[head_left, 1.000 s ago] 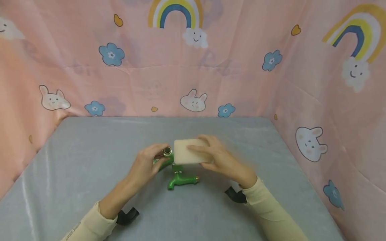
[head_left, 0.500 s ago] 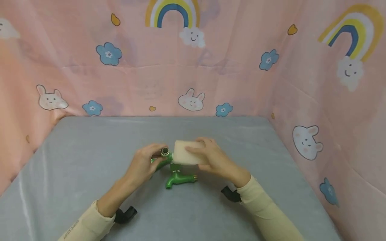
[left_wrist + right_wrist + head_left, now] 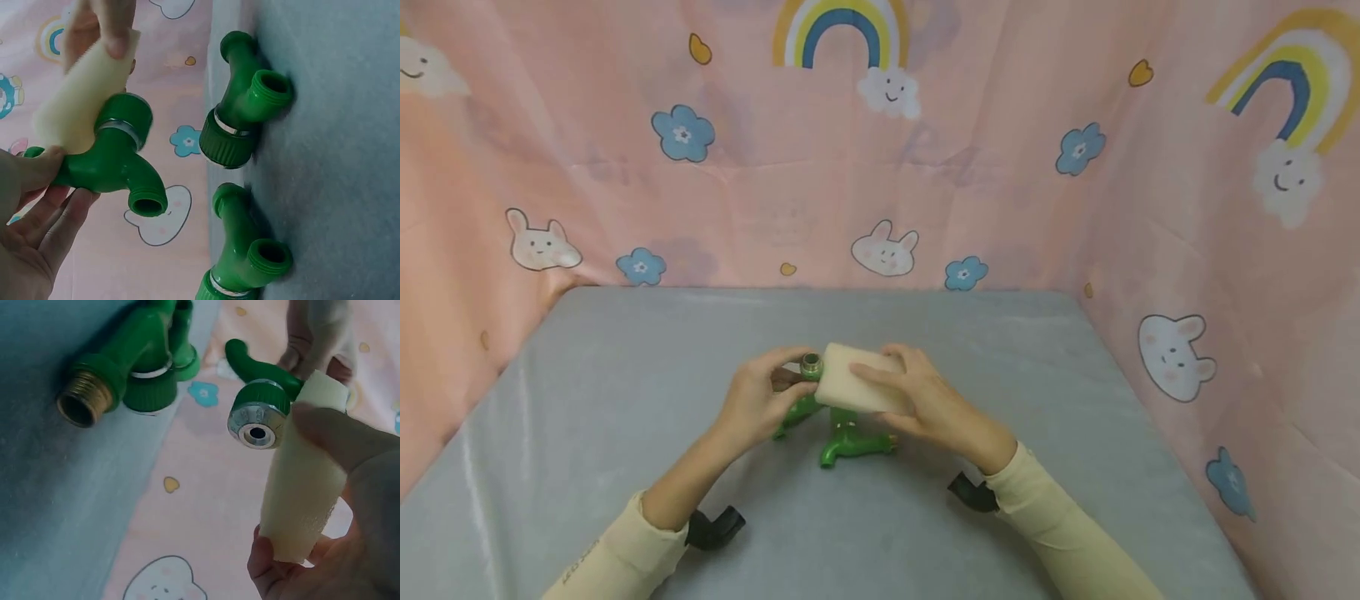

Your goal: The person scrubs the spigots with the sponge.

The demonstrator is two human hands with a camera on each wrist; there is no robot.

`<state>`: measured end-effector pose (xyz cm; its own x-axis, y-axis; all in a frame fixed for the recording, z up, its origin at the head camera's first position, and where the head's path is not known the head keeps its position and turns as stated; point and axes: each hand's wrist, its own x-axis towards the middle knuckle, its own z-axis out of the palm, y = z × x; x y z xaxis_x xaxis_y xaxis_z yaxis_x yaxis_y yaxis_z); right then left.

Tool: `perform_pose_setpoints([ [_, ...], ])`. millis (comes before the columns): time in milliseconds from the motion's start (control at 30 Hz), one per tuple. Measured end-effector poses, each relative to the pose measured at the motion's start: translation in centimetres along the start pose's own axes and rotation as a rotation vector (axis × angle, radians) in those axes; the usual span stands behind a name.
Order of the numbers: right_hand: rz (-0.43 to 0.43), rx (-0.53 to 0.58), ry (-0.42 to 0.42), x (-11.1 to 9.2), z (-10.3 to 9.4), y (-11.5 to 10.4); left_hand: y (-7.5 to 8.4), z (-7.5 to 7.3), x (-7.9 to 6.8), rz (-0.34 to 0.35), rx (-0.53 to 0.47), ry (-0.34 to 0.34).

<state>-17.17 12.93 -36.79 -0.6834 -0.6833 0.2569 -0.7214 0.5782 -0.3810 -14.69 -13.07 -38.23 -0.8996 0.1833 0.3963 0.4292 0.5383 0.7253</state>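
My left hand holds a green water tap up off the table, thumb and fingers round the end with the threaded inlet. In my right hand is a cream-coloured sponge, gripped between thumb and fingers. The sponge lies against the tap's body, as the left wrist view shows, and covers part of it. From the right wrist side, the tap's round metal-tipped cap sticks out beside the sponge.
Below the hands, two more green taps lie on the grey-covered table: a nearer one and another partly behind the left hand. A black curved piece shows by each sleeve. Pink printed cloth surrounds the table.
The sponge has tilted and shifted slightly left over the held tap. The tap's threaded end has turned a little in the left hand. Both grips stay on.
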Motion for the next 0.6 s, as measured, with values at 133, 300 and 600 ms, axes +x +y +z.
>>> perform_pose_setpoints([
  [133, 0.013, -0.047, -0.008, 0.1, 0.2, 0.2, 0.0, -0.1, 0.2, -0.009, 0.012, -0.044],
  [300, 0.035, -0.052, -0.005, 0.0, -1.0, 1.1, -0.3, -0.4, 0.4, -0.079, -0.021, -0.048],
  [600, -0.037, -0.051, 0.073, -0.5, -1.9, 0.5, -0.4, -0.7, 0.8, -0.155, -0.12, -0.035],
])
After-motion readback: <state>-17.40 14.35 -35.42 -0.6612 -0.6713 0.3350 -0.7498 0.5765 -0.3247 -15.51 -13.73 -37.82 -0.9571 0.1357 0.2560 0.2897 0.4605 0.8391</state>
